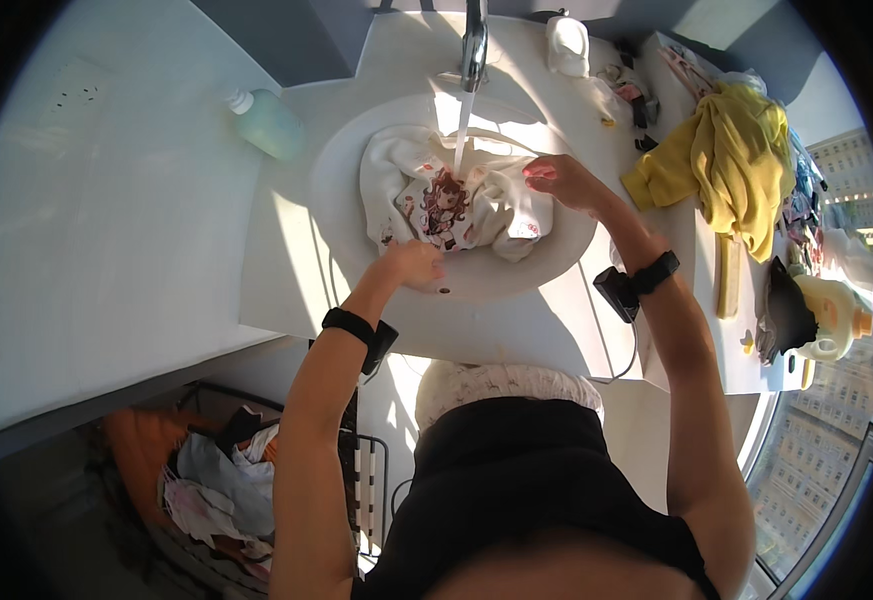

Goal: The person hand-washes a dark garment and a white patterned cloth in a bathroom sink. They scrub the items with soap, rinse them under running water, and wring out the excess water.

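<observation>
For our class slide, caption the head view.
Both hands, left and right, hold a printed white garment under a running tap.

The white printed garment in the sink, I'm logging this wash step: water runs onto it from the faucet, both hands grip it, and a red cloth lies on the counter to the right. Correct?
Not quite: the cloth is yellow, as the head view shows. Water does run from the faucet onto the white printed garment, gripped by left hand and right hand.
</observation>
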Demonstrator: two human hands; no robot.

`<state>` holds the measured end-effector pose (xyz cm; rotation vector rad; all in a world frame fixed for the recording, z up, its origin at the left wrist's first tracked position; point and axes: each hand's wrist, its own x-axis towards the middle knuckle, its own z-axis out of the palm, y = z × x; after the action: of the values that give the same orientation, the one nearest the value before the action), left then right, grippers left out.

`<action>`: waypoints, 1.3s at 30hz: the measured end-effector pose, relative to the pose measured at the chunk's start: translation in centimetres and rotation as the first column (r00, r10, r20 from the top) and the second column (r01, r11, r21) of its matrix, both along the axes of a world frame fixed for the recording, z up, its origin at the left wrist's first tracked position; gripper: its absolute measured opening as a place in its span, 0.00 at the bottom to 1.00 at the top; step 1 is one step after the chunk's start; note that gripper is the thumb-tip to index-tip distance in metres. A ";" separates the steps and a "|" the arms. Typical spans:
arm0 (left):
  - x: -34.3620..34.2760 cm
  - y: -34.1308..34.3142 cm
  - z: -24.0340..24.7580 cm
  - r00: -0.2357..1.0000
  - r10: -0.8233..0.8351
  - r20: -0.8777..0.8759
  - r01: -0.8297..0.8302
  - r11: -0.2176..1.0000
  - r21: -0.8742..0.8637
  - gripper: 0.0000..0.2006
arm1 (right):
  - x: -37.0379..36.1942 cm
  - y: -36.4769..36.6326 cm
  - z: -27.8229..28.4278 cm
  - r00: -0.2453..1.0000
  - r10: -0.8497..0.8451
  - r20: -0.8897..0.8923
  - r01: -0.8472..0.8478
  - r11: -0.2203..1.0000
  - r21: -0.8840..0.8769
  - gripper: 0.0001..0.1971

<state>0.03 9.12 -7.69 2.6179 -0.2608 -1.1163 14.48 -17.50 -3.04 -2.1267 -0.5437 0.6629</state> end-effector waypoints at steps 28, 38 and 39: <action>-8.1 -0.6 3.9 0.839 0.499 0.217 -0.481 0.866 -0.136 0.20 | -6.2 -1.3 2.5 0.952 0.169 -0.257 -0.173 0.985 0.004 0.16; -12.3 3.0 3.8 0.810 0.524 0.263 -0.484 0.851 -0.203 0.21 | -9.6 -1.4 2.2 0.950 -0.029 -0.310 0.038 0.999 0.023 0.18; -12.9 3.3 3.9 0.809 0.521 0.271 -0.482 0.853 -0.202 0.21 | -10.2 -1.2 2.1 0.946 -0.039 -0.322 0.053 0.998 0.033 0.18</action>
<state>-12.86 12.46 -3.83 2.5168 0.2886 -0.4808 4.32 -18.67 -0.91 -1.9338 -0.3232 0.9423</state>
